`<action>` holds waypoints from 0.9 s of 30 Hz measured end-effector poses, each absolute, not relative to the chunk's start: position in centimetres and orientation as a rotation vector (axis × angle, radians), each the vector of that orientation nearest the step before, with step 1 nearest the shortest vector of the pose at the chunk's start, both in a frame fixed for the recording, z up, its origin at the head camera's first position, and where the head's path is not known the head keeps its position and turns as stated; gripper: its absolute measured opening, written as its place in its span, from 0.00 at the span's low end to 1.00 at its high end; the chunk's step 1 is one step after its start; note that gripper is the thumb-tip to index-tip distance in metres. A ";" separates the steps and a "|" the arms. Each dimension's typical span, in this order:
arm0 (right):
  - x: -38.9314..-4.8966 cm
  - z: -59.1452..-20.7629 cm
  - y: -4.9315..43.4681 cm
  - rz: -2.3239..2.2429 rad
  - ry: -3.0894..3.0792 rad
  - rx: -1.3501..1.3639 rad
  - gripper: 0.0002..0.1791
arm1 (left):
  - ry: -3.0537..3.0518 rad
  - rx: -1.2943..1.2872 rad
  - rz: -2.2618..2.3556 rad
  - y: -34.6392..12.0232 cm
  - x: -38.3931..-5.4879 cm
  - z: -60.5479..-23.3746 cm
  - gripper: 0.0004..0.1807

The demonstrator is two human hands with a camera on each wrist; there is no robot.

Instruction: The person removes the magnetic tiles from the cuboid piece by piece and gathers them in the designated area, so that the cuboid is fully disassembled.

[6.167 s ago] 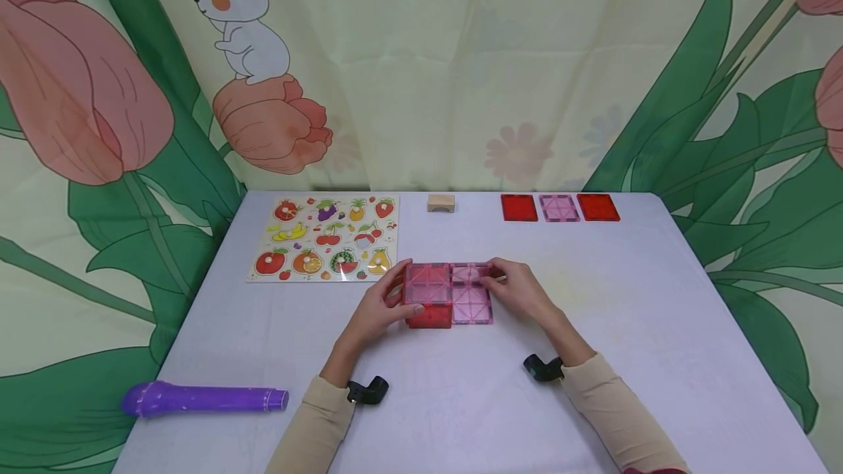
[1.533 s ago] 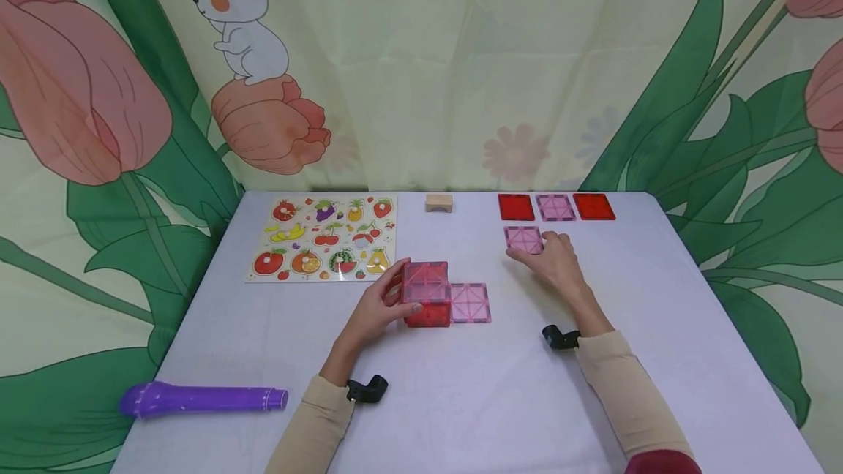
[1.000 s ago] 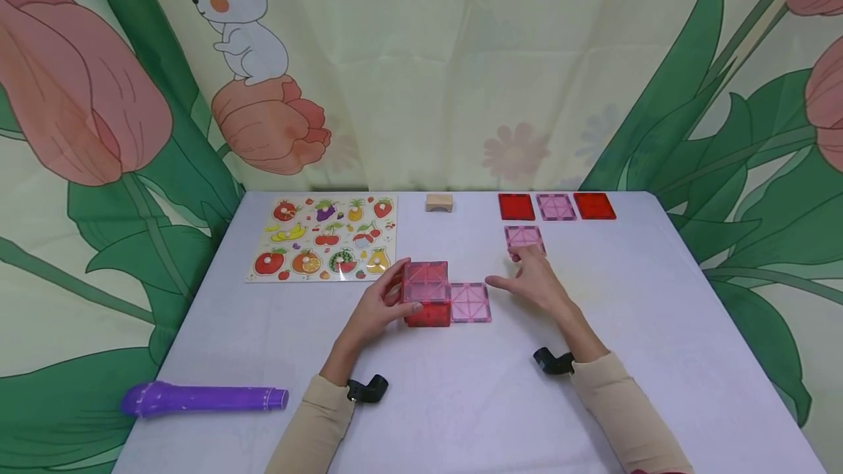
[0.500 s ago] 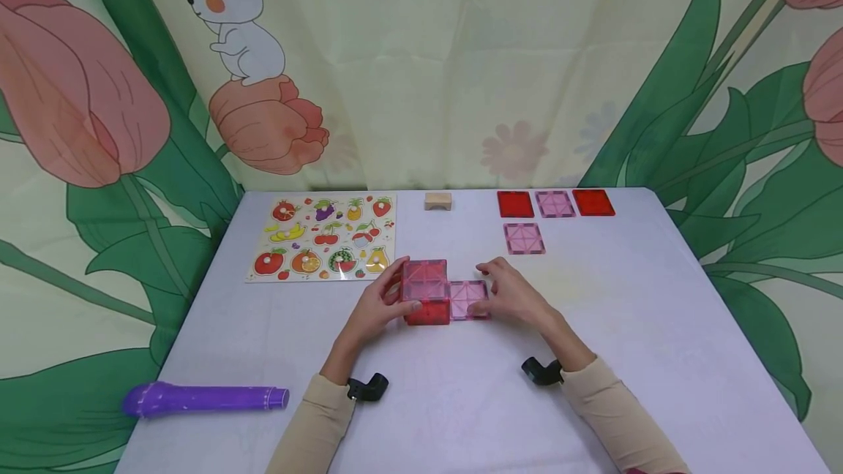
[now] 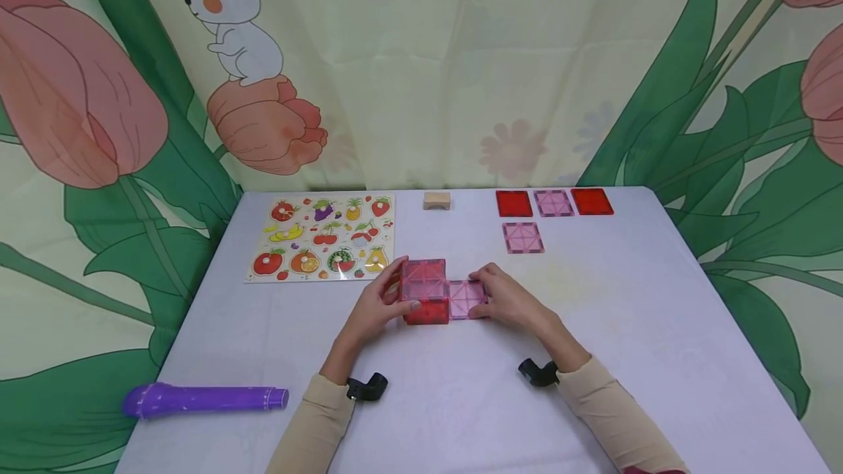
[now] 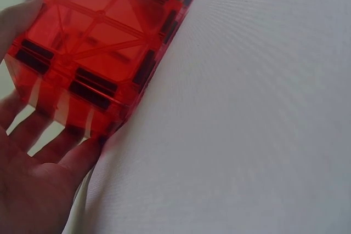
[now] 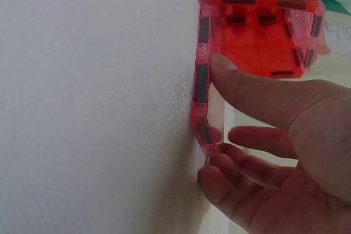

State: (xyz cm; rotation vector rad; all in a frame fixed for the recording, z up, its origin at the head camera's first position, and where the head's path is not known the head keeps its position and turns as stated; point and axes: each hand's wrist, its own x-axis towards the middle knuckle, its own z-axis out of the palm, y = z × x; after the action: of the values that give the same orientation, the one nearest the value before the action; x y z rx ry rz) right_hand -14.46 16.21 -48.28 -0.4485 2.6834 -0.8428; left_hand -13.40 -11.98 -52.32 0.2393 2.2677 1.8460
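Note:
A box of red and pink magnetic tiles (image 5: 424, 280) stands in the middle of the table; its upper face is pink and its near side red. My left hand (image 5: 371, 311) grips it from the left, thumb on the near red side (image 6: 98, 31) and fingers spread along another wall. Against the box's right side lies a flat pink magnetic tile (image 5: 465, 300). My right hand (image 5: 510, 302) pinches this tile at its right end; in the right wrist view the thumb (image 7: 236, 78) lies on its face and the fingertips meet its edge (image 7: 203, 80).
At the back right lie two red tiles (image 5: 514, 203) with a pink tile (image 5: 554, 203) between them, and another pink tile (image 5: 523, 238) in front. A fruit puzzle board (image 5: 323, 236) lies back left, a small wooden block (image 5: 437, 200) back centre, a purple microphone-shaped toy (image 5: 204, 399) front left.
The right hand took a pink tile from behind the flat one to the back right and let go. It then came back and took hold of the tile beside the box. The left hand stayed.

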 end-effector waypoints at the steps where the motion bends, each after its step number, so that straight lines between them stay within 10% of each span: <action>1: -14.5 -48.3 16.2 -0.838 2.684 -0.450 0.37 | 2.269 0.235 1.845 -12.0 -13.4 -52.3 0.46; 27: -14.2 -48.0 17.9 -0.887 2.696 -0.379 0.26 | 2.277 0.250 1.849 -11.8 -13.4 -52.4 0.46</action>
State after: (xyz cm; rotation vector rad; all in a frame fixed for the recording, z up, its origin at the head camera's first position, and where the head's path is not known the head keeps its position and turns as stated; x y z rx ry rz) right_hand -14.19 17.87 -47.97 -0.3787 2.6958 -0.8870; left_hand -13.39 -11.80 -52.39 0.2499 2.2765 1.8488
